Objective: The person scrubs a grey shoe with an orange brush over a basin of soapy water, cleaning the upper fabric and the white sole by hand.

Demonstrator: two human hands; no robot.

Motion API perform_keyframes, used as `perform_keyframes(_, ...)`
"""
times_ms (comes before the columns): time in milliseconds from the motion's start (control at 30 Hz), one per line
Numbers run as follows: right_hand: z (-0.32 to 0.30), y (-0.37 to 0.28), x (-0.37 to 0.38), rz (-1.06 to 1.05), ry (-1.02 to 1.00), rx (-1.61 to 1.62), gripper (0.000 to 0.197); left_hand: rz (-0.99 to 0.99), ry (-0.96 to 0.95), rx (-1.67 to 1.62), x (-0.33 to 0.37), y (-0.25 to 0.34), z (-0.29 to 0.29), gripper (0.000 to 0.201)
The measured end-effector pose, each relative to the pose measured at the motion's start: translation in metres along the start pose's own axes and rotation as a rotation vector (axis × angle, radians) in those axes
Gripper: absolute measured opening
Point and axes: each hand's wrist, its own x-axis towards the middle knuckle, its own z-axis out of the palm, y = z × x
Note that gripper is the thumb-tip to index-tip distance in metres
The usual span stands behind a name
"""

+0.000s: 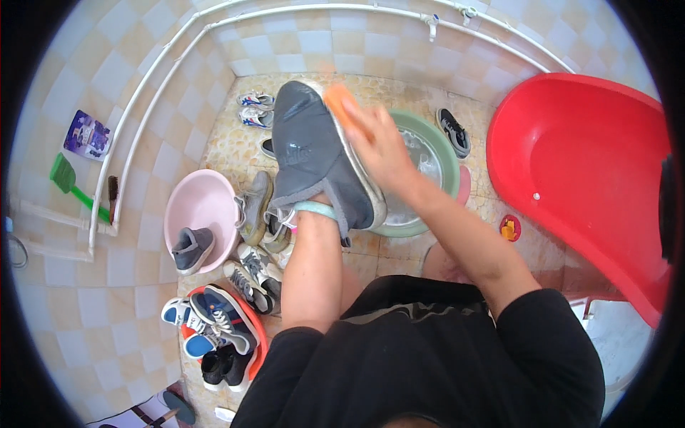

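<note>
A wet grey shoe (303, 139) with a fleecy collar and white sole is held up, toe pointing away from me. My left hand is inside the shoe and holds it up; its fingers are hidden, and only the wrist with a pale green band (316, 209) shows at the opening. My right hand (382, 146) is closed around an orange scrubber (346, 107), pressed against the sole's right edge near the toe. Whether the scrubber has bristles is hidden. Behind the right hand stands a green basin (448, 153) with sudsy water.
On the left, a pink basin (175, 185) holds another grey shoe (193, 250). Several shoes crowd the floor, some on an orange-red tray (260, 335). A large red tub (571, 143) fills the right side. One dark sneaker (453, 132) lies beyond the green basin. White pipes (321, 7) line the walls.
</note>
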Motion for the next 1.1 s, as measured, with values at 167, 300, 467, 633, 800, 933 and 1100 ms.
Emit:
perform_keyframes(167, -0.013, -0.006, -0.064, 0.079, -0.022, 0.041, 0.039, 0.005, -0.013, -0.011, -0.001, -0.002, 0.008, 0.025)
perform_keyframes(300, -0.003, -0.008, 0.002, 0.044, 0.006, -0.023, 0.042, 0.015, -0.001, -0.006, 0.001, 0.002, 0.013, 0.025)
perform_keyframes(467, -0.01, -0.006, -0.076, 0.009, -0.11, -0.006, 0.041, 0.003, 0.0, 0.048, 0.003, -0.013, -0.007, 0.025)
perform_keyframes(633, -0.001, -0.01, -0.025, -0.009, 0.001, -0.058, 0.042, 0.024, -0.011, 0.019, 0.0, -0.001, 0.015, 0.026)
perform_keyframes(800, 0.003, -0.012, -0.025, 0.006, 0.005, -0.001, 0.044, 0.018, -0.014, 0.048, -0.001, -0.009, 0.009, 0.026)
perform_keyframes(933, -0.011, -0.012, -0.075, -0.063, -0.051, -0.17, 0.044, 0.028, -0.031, 0.03, -0.002, -0.002, 0.014, 0.026)
perform_keyframes(1100, 0.003, -0.008, 0.0, -0.125, 0.037, -0.136, 0.045, 0.045, -0.017, 0.032, 0.004, 0.005, 0.018, 0.026)
